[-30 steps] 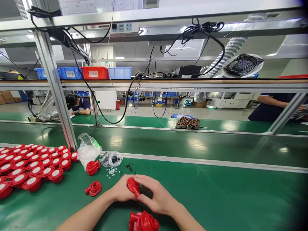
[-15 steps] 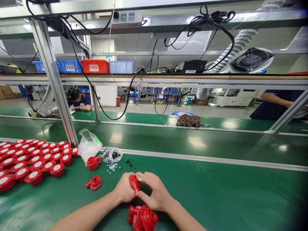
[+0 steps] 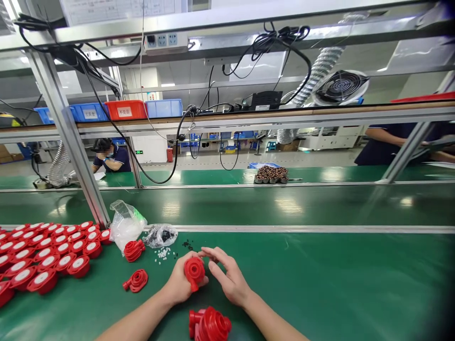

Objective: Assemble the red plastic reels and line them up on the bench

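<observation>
My left hand [image 3: 182, 283] is closed round a red plastic snail-shaped housing [image 3: 194, 269], its ringed round face turned up and its spout pointing down toward me. To the right of it, my right hand [image 3: 229, 278] has its fingers stretched out and thumb apart, holding nothing; its fingertips come close to the left fingers, and I cannot tell whether they touch. A stack of red housings [image 3: 211, 324] lies on the green work surface just below my hands. Two loose spots at the left hold a single red housing [image 3: 137, 280] and another stacked group of housings [image 3: 134, 250].
Many red parts with white discs [image 3: 44, 279] fill the left side. Behind the loose housings are a clear plastic bag [image 3: 126, 225], a bag of black bits [image 3: 160, 235] and scattered white pieces [image 3: 162, 253]. A metal post [image 3: 73, 137] rises at the left; a black cable [image 3: 159, 181] hangs ahead.
My right hand has let go of the housing and moved slightly right. In my left hand the housing now shows its round face. The camera view has shifted and tilted a little.
</observation>
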The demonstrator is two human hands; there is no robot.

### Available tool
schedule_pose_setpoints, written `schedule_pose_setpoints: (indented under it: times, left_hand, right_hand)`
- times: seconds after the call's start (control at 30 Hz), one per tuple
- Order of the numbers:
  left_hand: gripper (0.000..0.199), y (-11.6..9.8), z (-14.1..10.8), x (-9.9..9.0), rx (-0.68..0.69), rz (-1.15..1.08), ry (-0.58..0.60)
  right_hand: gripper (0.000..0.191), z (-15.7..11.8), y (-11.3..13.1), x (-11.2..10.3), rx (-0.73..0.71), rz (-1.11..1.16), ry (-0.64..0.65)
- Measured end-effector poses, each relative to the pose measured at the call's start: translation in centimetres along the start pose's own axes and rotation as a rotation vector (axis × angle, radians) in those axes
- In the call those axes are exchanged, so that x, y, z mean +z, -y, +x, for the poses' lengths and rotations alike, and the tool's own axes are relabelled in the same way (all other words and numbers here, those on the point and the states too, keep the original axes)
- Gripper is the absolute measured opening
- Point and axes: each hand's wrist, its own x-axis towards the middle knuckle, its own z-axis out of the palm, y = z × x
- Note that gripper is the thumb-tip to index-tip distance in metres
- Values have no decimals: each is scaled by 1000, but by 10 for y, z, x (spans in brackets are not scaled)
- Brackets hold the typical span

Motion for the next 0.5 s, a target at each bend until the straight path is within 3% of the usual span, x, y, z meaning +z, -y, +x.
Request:
schedule_pose_setpoints:
  times: [0.13,0.23,0.33,0.5]
  left_hand:
    - [43,3,1,-2,31,40,-16]
    - [36,2,1,0,44,43,-12]
    - [33,4,1,1,59,45,-1]
    - [31,14,2,1,34,21,-49]
  right_hand:
    - [41,4,10,-6,-117,-79,64]
    - [71,6,13,-2,-234,-137,178]
    - [94,5,10,4,-256,-201,222]
    - [93,2,2,11,-217,-262,212]
